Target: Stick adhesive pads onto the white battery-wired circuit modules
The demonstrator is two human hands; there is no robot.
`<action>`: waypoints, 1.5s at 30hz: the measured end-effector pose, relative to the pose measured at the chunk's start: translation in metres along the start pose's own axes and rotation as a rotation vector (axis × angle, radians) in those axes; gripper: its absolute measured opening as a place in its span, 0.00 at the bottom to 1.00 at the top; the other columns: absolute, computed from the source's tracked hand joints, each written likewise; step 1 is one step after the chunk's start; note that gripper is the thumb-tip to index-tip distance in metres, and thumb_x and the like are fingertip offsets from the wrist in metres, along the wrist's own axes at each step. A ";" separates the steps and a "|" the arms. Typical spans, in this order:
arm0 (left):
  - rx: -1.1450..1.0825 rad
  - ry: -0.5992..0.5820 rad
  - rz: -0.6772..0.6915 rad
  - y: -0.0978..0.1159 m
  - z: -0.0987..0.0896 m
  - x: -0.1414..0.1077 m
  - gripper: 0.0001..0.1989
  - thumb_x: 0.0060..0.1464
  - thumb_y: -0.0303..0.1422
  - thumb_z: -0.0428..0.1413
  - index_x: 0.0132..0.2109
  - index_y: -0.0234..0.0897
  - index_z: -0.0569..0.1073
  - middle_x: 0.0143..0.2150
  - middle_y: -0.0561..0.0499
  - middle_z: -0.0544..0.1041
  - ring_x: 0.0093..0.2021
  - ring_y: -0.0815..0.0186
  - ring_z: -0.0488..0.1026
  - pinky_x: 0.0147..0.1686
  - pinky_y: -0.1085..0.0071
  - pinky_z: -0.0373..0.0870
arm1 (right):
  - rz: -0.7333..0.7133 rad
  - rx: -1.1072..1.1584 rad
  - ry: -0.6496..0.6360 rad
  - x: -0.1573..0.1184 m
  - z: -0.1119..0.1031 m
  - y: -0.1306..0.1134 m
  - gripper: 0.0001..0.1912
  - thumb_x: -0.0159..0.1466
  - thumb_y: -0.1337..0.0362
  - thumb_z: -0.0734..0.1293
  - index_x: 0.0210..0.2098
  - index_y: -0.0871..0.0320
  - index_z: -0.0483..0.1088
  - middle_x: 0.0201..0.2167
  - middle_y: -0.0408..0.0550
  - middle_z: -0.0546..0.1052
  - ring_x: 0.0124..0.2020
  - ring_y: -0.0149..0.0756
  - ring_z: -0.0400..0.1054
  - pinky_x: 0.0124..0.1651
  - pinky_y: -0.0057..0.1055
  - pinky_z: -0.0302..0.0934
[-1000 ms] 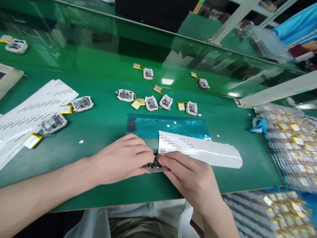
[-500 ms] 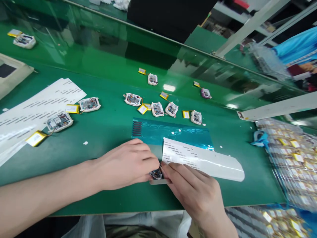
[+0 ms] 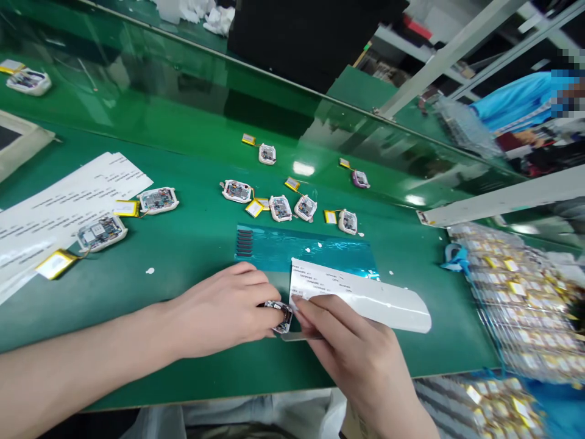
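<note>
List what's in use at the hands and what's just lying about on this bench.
In use: left hand on a circuit module; right hand; white printed strip; teal film sheet.
Lying about: other circuit modules; yellow pouch batteries; printed paper sheets; bagged batteries.

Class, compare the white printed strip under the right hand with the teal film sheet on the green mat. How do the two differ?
The white strip carries small printed rows; the teal film sheet has dark bars at its left end. The right hand touches the strip; the sheet lies flat. Both are thin, and the strip overlaps the sheet.
</note>
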State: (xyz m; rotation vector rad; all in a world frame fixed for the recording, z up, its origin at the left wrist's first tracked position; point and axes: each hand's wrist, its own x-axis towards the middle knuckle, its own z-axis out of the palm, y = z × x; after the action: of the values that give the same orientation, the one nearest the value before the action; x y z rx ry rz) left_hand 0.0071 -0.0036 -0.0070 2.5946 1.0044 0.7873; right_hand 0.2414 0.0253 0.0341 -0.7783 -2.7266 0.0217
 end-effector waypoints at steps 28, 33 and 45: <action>-0.037 -0.022 -0.019 -0.001 -0.001 0.001 0.06 0.64 0.33 0.62 0.38 0.37 0.76 0.42 0.51 0.82 0.42 0.63 0.75 0.44 0.65 0.66 | 0.040 -0.107 0.116 -0.007 0.018 -0.018 0.11 0.74 0.72 0.60 0.45 0.60 0.75 0.33 0.47 0.83 0.28 0.31 0.77 0.33 0.28 0.63; -0.033 -0.016 -0.022 -0.001 0.001 0.001 0.06 0.63 0.33 0.63 0.38 0.37 0.76 0.42 0.51 0.83 0.43 0.62 0.76 0.45 0.65 0.67 | 0.073 -0.089 0.043 -0.009 0.013 -0.019 0.11 0.74 0.70 0.61 0.47 0.60 0.76 0.36 0.47 0.83 0.30 0.32 0.78 0.32 0.28 0.63; -0.095 0.136 -0.030 0.001 -0.002 -0.002 0.09 0.64 0.35 0.62 0.45 0.35 0.72 0.42 0.49 0.82 0.42 0.62 0.76 0.43 0.65 0.70 | 0.550 0.696 0.041 0.006 0.010 -0.011 0.10 0.70 0.62 0.66 0.40 0.56 0.81 0.31 0.47 0.82 0.32 0.37 0.77 0.35 0.28 0.70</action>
State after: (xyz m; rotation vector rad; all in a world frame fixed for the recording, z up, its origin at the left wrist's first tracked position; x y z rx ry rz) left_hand 0.0055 -0.0057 -0.0054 2.4680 1.0144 0.9901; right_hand 0.2276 0.0196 0.0273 -1.2187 -2.1290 0.9875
